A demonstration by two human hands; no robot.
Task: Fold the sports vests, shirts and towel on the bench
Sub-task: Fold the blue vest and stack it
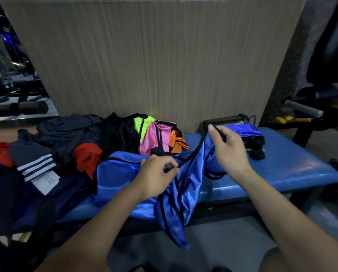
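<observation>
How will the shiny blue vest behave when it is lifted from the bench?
The blue vest is probably floppy: it already sags over the bench edge. Its sheen suggests slippery fabric. It seems light, since both the left hand and the right hand lift it by pinching the trim.

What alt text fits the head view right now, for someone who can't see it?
Both hands pinch the black trim of a shiny blue vest draped over a blue bench: left hand low, right hand raised. Unfolded clothes are piled to the left, with pink, green and orange vests behind.
</observation>
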